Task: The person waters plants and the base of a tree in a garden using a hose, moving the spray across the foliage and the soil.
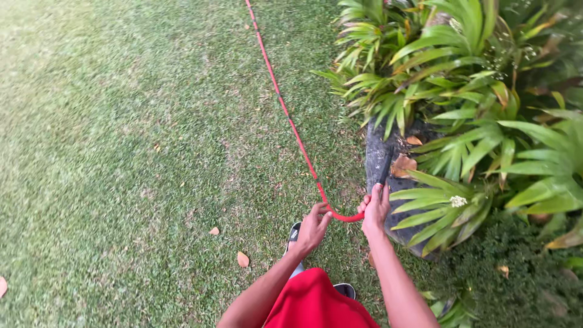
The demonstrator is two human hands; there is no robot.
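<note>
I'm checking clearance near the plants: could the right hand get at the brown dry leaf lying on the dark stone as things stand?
Probably yes: the right hand is beside the dark stone, nothing covers the dry leaf, but it grips the red hose.

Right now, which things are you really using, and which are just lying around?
In use:
- thin red garden hose, running away across the lawn
- left hand, gripping the hose
- right hand, gripping its bent end

Just lying about:
- dry brown fallen leaves on the grass
- green long-leaved plants
- dark stone under the plants
</note>
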